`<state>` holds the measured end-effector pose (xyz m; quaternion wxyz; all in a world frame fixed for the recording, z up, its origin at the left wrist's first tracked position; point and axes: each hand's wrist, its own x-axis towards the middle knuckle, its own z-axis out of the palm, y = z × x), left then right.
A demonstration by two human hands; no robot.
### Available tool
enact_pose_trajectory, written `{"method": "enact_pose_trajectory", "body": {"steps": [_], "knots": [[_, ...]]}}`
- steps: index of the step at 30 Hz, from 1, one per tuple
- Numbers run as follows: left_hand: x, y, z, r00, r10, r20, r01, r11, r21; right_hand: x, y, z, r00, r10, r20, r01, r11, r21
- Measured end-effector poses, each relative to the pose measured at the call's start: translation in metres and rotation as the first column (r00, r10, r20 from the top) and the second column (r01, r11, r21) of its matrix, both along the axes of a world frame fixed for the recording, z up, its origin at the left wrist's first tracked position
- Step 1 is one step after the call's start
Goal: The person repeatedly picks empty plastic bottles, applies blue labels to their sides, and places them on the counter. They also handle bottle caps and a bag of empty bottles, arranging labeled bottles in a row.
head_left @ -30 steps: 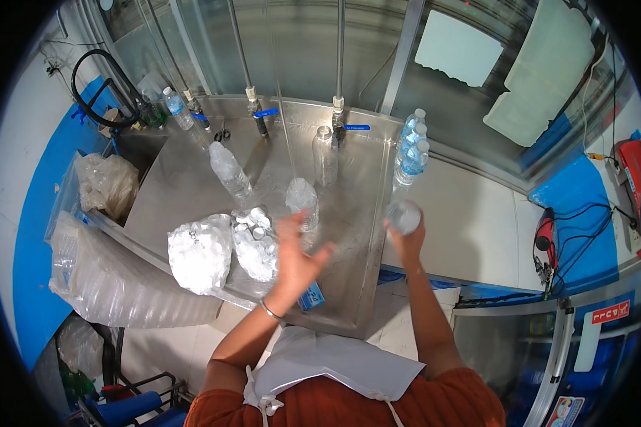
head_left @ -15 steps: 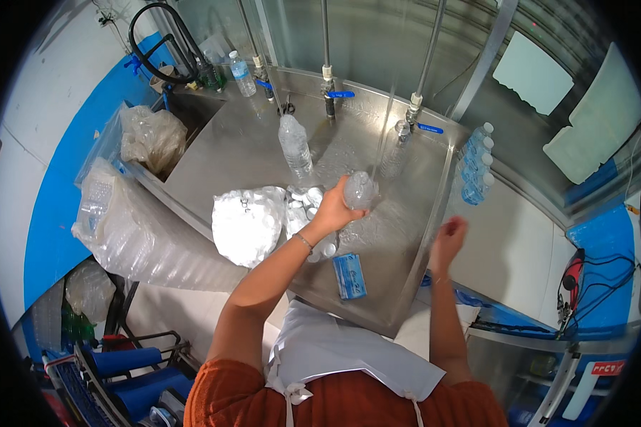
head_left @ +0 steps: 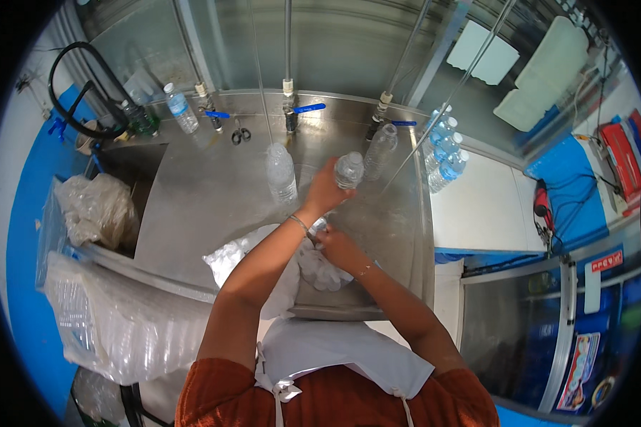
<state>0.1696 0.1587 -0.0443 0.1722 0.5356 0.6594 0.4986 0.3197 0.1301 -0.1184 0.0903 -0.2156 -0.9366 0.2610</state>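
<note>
My left hand (head_left: 323, 191) is wrapped round a clear plastic bottle (head_left: 349, 168) above the steel sink counter (head_left: 199, 196). Below it, my right hand (head_left: 340, 249) has its fingers drawn together at a heap of whitish bottle caps (head_left: 326, 272); what lies in the fingertips is too small to make out. A clear bottle (head_left: 281, 176) stands left of my left hand, and another bottle (head_left: 382, 151) is by the right-hand tap. Partly behind my left forearm lies a white plastic bag (head_left: 226, 265).
Several blue-labelled bottles (head_left: 445, 160) stand on the white ledge at right. Taps with blue levers (head_left: 309, 109) line the back, near scissors (head_left: 241, 134) and a labelled bottle (head_left: 182, 114). A sink basin (head_left: 146, 160) and a large bag of empty bottles (head_left: 114, 320) are at left.
My right hand has come in from beyond the counter's right edge to the caps. My left hand still holds the bottle. The view has shifted, and the small blue packet no longer shows.
</note>
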Motion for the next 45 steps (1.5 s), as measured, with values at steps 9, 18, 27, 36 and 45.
{"method": "enact_pose_trajectory", "body": {"steps": [9, 18, 27, 36, 45], "knots": [[-0.016, 0.002, -0.022, 0.999, 0.013, 0.047, -0.012, 1.0, -0.022, 0.041, 0.063, 0.03, 0.606, -0.789, -0.099, 0.263, 0.317, -0.911], [-0.033, -0.091, 0.022, 0.981, -0.183, 0.056, 0.192, 0.942, -0.276, 0.043, 0.085, 0.066, 0.702, -0.713, 0.011, -0.093, -0.107, -0.99], [-0.082, -0.096, 0.018, 0.907, 0.378, -0.186, -0.386, 0.922, -0.011, 0.04, 0.051, 0.118, 0.808, -0.581, 0.101, 0.326, 0.298, -0.897], [-0.082, -0.084, -0.008, 0.949, 0.311, 0.044, -0.312, 0.95, 0.015, -0.06, 0.07, 0.128, 0.793, -0.145, -0.592, 0.428, 0.823, 0.372], [-0.077, -0.087, -0.01, 0.935, 0.33, 0.129, -0.332, 0.943, -0.012, -0.065, 0.087, 0.115, 0.852, -0.133, -0.507, 0.401, 0.787, 0.468]]}}
